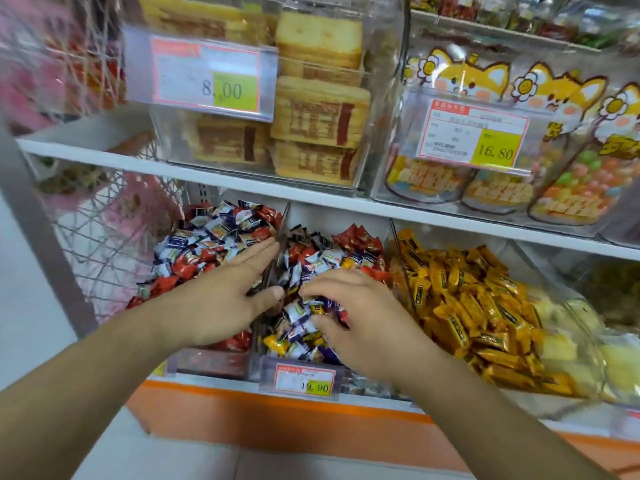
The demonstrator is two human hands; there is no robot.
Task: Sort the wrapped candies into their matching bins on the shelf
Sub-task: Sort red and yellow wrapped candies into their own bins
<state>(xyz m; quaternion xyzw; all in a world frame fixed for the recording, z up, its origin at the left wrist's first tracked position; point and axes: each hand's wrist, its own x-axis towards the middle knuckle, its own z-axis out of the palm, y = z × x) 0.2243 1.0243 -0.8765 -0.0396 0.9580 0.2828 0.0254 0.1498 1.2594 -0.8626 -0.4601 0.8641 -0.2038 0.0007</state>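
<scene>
Head view: at the far left, a wire basket (pixel 104 237) is seen beside the shelf (pixel 242 188). Next to it, a clear left bin (pixel 207 362) is filled with red and purple-white wrapped candies (pixel 207 237). The left hand (pixel 221 299) is laid flat over this bin, fingers straight and nothing gripped, its fingertips reaching the divider (pixel 282 233). In the middle bin (pixel 270 367), mixed candies (pixel 311 258) are heaped, and the right hand (pixel 360 320) is pressed down into them with fingers curled around several purple-white candies (pixel 301 311). A price tag (pixel 304 381) is fixed to this bin's front. Further right, yellow candies (pixel 460 306) are piled in their own bin (pixel 400 251).
</scene>
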